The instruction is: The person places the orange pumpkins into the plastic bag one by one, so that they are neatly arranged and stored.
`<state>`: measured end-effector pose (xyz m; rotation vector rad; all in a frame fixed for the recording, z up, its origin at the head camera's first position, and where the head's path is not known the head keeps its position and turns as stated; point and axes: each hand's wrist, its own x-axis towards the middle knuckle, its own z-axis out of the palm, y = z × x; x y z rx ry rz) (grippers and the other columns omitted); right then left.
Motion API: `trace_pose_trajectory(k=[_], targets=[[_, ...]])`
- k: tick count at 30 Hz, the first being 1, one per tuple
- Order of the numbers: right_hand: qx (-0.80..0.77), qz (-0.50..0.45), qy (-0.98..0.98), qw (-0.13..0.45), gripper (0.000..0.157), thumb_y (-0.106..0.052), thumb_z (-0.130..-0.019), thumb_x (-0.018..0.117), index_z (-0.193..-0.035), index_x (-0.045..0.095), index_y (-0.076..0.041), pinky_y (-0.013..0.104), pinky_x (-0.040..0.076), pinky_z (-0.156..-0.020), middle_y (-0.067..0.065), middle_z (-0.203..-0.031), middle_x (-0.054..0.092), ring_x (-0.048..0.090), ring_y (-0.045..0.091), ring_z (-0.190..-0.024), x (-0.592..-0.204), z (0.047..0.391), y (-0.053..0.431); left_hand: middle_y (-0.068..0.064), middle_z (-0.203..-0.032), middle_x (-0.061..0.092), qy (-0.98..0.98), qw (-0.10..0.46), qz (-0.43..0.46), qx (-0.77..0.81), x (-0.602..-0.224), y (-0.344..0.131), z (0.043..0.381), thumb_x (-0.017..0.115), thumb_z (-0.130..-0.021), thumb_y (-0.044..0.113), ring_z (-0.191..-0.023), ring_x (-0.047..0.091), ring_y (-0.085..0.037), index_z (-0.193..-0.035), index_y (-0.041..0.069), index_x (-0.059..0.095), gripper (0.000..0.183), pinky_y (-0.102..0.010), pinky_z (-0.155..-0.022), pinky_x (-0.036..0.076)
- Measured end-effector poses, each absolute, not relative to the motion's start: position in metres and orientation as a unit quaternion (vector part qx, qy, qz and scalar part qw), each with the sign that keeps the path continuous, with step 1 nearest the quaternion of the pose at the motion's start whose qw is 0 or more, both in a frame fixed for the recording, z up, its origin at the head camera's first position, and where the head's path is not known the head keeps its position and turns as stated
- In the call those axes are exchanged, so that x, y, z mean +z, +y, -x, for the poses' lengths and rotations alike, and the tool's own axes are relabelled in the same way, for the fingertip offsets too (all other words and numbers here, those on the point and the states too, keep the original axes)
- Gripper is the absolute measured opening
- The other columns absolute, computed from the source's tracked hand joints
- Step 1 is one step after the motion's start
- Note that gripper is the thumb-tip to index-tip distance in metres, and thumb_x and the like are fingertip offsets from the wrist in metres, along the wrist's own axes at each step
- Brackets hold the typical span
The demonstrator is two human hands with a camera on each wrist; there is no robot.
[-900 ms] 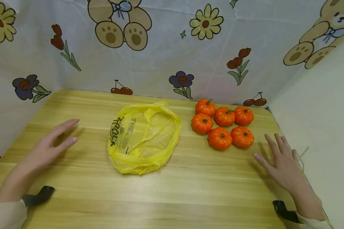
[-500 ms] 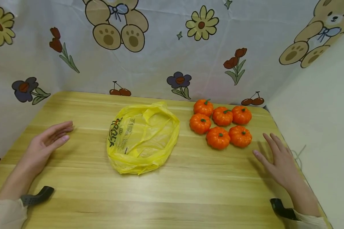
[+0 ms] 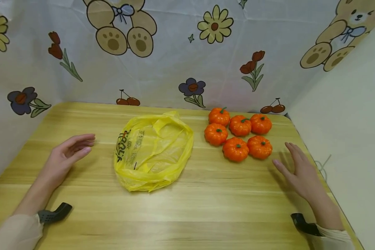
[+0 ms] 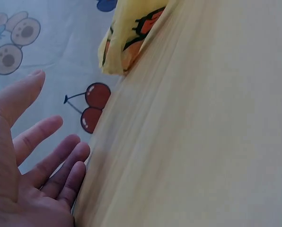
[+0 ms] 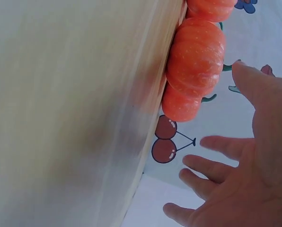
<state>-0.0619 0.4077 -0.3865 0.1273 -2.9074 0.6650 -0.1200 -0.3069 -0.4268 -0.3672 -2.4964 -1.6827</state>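
Head view: 6 pumpkins [image 3: 239, 130] lie outside the bag [image 3: 153, 176].

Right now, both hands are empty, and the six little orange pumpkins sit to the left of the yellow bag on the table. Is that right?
Not quite: the six little orange pumpkins sit to the right of the yellow bag on the table, as the head view shows. The left hand and right hand are indeed empty.

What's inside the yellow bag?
Looking into the bag, only its own crumpled yellow folds show; no separate item is visible. Anything tucked beneath those folds is covered and can't be seen. Six pumpkins lie outside it, to the right.
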Motion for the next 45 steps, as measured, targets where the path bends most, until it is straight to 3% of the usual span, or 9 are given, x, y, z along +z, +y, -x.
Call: trace_pose_trajectory(k=[9,17,26,36,45], targets=[[0.228,-0.042,-0.970,0.077,0.082,-0.037,-0.106,0.063,-0.167,0.019,-0.003,0.079,0.022,-0.114,0.034,-0.168,0.022,0.024,0.060,-0.150,-0.382,0.075,0.400,-0.012,-0.138,0.062,-0.833,0.047,0.140,-0.534,-0.424,-0.274,0.138,0.065,-0.106,0.011,-0.118,0.062,-0.013,-0.146,0.009,0.061,0.041,-0.012,-0.094,0.047],[0.240,-0.026,-0.965,0.104,0.083,-0.036,-0.105,0.064,-0.166,0.020,-0.001,0.080,0.031,-0.105,0.035,-0.164,0.030,0.036,0.066,-0.139,-0.367,0.092,0.387,-0.009,-0.135,0.061,-0.828,0.037,0.152,-0.539,-0.430,-0.250,0.146,0.066,-0.105,0.012,-0.113,0.060,-0.012,-0.143,0.011,0.064,0.039,-0.014,-0.092,0.046],[0.284,-0.010,-0.948,0.145,0.079,-0.036,-0.106,0.062,-0.164,0.026,0.001,0.073,0.022,-0.120,0.031,-0.166,0.030,0.029,0.056,-0.151,-0.349,0.124,0.362,-0.005,-0.117,0.062,-0.841,0.040,0.142,-0.521,-0.425,-0.242,0.155,0.067,-0.105,0.018,-0.103,0.057,-0.014,-0.137,0.015,0.069,0.033,-0.016,-0.085,0.045],[0.282,0.020,-0.951,0.123,0.077,-0.039,-0.103,0.066,-0.157,0.036,0.007,0.073,0.032,-0.109,0.036,-0.153,0.041,0.039,0.057,-0.138,-0.365,0.123,0.360,-0.003,-0.104,0.063,-0.853,0.036,0.162,-0.495,-0.426,-0.242,0.154,0.071,-0.103,0.016,-0.090,0.055,-0.015,-0.131,0.016,0.073,0.028,-0.019,-0.077,0.044],[0.293,0.014,-0.953,0.080,0.079,-0.046,-0.100,0.072,-0.151,0.044,0.007,0.068,0.042,-0.106,0.032,-0.147,0.050,0.048,0.050,-0.135,-0.373,0.119,0.361,-0.002,-0.098,0.067,-0.859,0.014,0.164,-0.485,-0.427,-0.240,0.155,0.073,-0.102,0.018,-0.084,0.056,-0.015,-0.131,0.021,0.073,0.029,-0.022,-0.073,0.046]])
